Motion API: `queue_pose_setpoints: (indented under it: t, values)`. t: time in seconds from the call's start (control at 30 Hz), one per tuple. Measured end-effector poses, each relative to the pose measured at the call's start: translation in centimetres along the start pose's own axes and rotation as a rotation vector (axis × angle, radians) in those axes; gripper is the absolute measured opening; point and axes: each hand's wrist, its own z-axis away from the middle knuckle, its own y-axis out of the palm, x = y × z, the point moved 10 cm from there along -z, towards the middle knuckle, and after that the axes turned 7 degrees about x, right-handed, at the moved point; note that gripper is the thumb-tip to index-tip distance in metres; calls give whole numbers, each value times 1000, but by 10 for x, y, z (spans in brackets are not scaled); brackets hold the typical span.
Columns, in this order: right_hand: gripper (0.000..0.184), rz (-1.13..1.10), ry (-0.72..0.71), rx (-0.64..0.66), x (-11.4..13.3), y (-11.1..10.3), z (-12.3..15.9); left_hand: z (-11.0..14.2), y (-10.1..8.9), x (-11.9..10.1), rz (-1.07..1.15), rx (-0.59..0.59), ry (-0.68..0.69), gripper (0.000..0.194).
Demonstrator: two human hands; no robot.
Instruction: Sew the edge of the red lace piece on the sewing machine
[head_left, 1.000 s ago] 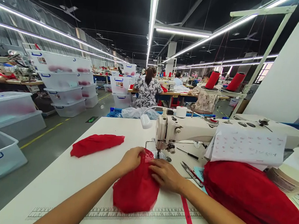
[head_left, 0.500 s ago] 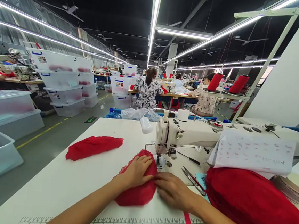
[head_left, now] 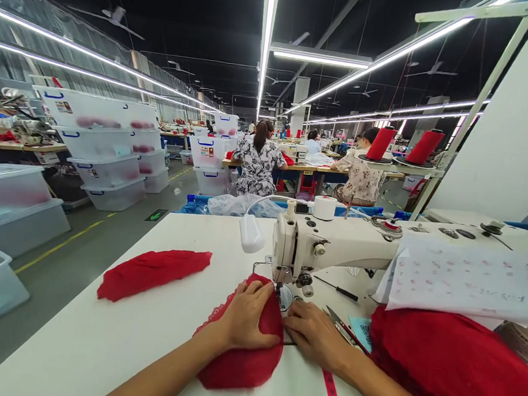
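One red lace piece [head_left: 243,356], scallop-edged and rounded, lies flat on the white desk [head_left: 94,343] with its far edge under the sewing machine [head_left: 334,244] needle. Stacked clear bins [head_left: 106,147] across the aisle show reddish contents. Left hand [head_left: 247,313] presses flat and open on the lace; right hand [head_left: 314,335] rests with fingers extended at its right edge, gripping nothing.

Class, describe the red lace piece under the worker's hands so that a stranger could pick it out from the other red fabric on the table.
Start at the white sewing machine on the white table. Just in front of its needle lies the red lace piece, with the left hand flat on it and the right hand at its edge. The loose red piece further left and the big red pile on the right are untouched.
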Motion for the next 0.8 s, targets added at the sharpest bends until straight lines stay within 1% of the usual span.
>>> queue_pose_setpoints:
  t: [0.1,0.2,0.4,0.47,0.53,0.6,0.63,0.7,0.73,0.8]
  values:
    - [16,-9,-8,-47,2,-2,4,-3,-2,1,46,17,20,93]
    - [15,2,-21,-67,4,-4,5,-5,-2,2,68,26,39,94]
    - [16,21,-54,-100,6,-6,4,-8,-2,3,59,31,75,92]
    - [16,27,-58,-111,7,-7,4,-5,-2,2,40,50,82,88]
    - [16,37,-67,-117,9,-9,5,2,-1,-2,16,62,94,75]
    - [16,58,-71,-118,12,-10,6,15,0,-10,-6,81,143,63]
    - [15,71,-70,-116,13,-10,6,22,3,-16,-13,109,186,61]
    - [15,97,-68,-111,15,-10,6,36,10,-27,-16,189,271,64]
    - [15,109,-71,-108,16,-9,6,42,14,-30,-12,228,295,66]
    - [16,137,-77,-98,16,-6,5,48,17,-32,4,280,292,65]
